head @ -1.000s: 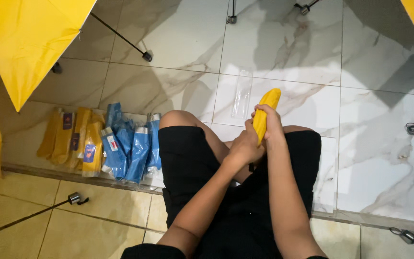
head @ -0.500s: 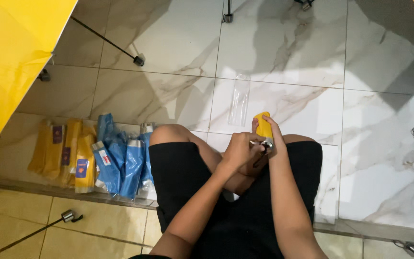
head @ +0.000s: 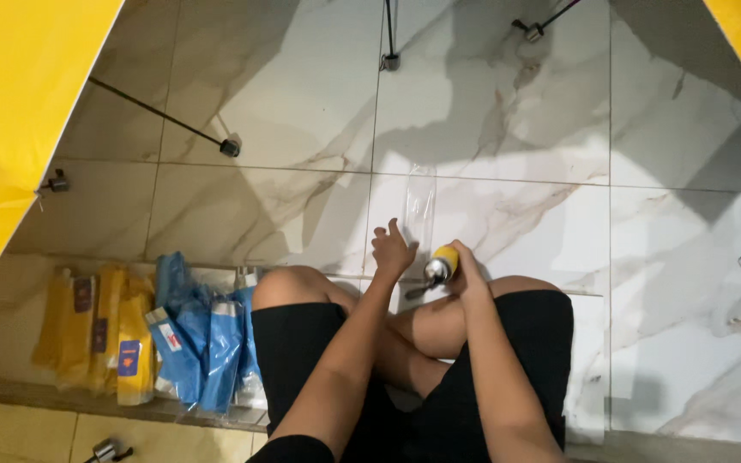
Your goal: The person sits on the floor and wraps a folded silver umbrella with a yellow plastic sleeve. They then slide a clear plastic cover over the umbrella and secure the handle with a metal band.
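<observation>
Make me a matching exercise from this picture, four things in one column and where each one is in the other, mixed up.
Things:
1. folded yellow umbrella
2. clear plastic sleeve
3. blue packets
4. yellow packets

Places:
A. flat on the marble floor beyond the hands
B. farthest left on the floor
C. in the right hand
D. beside the left knee

Pairs: 1-C, 2-A, 3-D, 4-B

A small folded yellow umbrella with a metal tip (head: 441,264) lies tilted above crossed knees; a clear, empty plastic sleeve (head: 419,210) lies flat on the marble tile beyond it.
</observation>
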